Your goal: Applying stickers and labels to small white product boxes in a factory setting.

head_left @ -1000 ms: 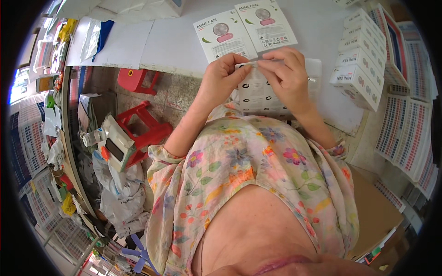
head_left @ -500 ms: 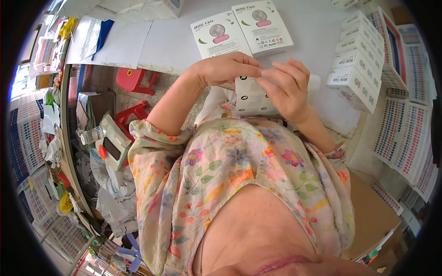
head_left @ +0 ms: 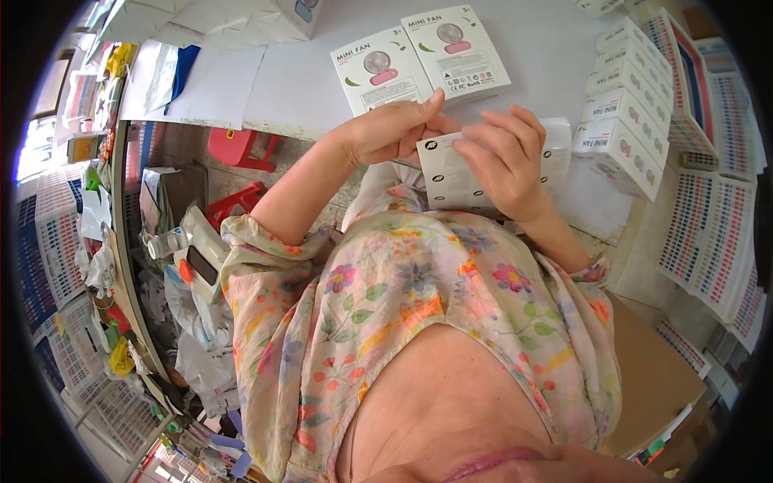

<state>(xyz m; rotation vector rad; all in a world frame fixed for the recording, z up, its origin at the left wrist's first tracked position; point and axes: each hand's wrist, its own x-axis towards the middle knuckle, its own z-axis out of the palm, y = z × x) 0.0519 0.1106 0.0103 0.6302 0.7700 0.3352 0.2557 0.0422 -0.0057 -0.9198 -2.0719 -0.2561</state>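
A white sheet (head_left: 451,179) with black printed marks, like the backing of a sticker sheet, is held tilted in front of my belly at the table's near edge. My left hand (head_left: 394,133) is at its upper left corner, thumb raised and the other fingers curled in, partly hidden by the sheet. My right hand (head_left: 509,165) lies across the sheet's upper edge, thumb and bent fingers closed about it; the fingertips are slightly blurred. Just beyond my hands, two flat white mini fan boxes, a left box (head_left: 378,72) and a right box (head_left: 457,50), lie side by side on the table.
Several more white boxes (head_left: 620,145) stand in a row on the right of the white table (head_left: 298,80). Printed sheets with coloured dots (head_left: 713,233) are stacked at far right. A red stool (head_left: 241,149) and plastic bags (head_left: 205,362) are at left below the table.
My left thumb has lifted away from the right fingers. The sheet has turned and more of its marked face shows. The view has shifted slightly.
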